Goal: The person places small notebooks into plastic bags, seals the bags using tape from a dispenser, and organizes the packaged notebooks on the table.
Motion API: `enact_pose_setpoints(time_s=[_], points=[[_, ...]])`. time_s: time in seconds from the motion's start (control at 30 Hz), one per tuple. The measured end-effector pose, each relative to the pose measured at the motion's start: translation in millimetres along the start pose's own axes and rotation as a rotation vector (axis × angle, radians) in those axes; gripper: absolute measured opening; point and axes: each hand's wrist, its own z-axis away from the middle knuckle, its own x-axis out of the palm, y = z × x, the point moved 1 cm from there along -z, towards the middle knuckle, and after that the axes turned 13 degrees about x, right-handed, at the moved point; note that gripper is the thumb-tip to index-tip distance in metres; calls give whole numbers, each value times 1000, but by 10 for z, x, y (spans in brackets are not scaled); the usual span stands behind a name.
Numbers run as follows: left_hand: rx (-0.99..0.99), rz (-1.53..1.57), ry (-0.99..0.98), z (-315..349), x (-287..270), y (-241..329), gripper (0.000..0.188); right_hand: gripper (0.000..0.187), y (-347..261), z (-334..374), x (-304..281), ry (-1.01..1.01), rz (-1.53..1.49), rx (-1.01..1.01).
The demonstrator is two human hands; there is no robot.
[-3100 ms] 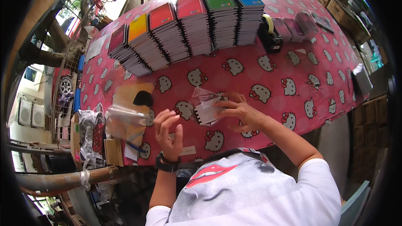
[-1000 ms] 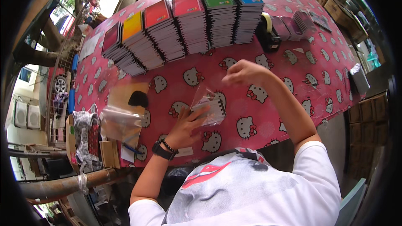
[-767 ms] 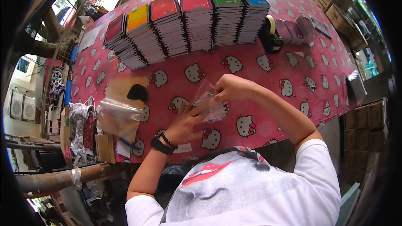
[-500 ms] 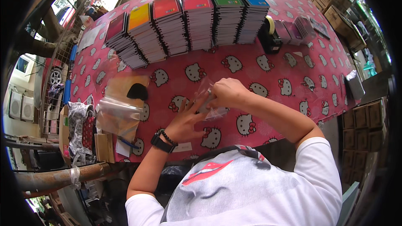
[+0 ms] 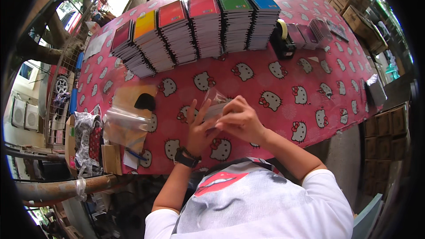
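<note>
A small clear plastic bag [image 5: 214,98] with a pale flat piece showing in it is between my hands, above the pink tablecloth [image 5: 248,92]. My left hand [image 5: 201,126], with a dark watch and a bead bracelet at the wrist, holds its left side, fingers raised and thumb against it. Fingers bent together, my right hand [image 5: 241,119] pinches the near right edge. The two hands meet at the bag's near end, so the exact grip of the fingertips is partly hidden.
Tall stacks of spiral notebooks [image 5: 204,26] in several colours line the far side. Right of them stand a black tape dispenser [image 5: 283,44] and small purple packs [image 5: 306,35]. Clear plastic sleeves [image 5: 126,121], a black oval piece [image 5: 145,102] and a blue pen [image 5: 136,154] lie left.
My right hand has come nearer and lower, from the bag's far edge to its near end. My left hand has turned more upright beside the bag. The small white card near my left wrist no longer shows.
</note>
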Motion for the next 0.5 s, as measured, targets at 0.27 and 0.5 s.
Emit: enact_pose_setpoints(time_s=[0.27,0.5], points=[[-379,461,259,-221,-175,19,25,43,643,-88,-107,-126,-402,773],[-290,644,-21,-387,-52,-274,25,52,652,-22,101,-229,-459,770]])
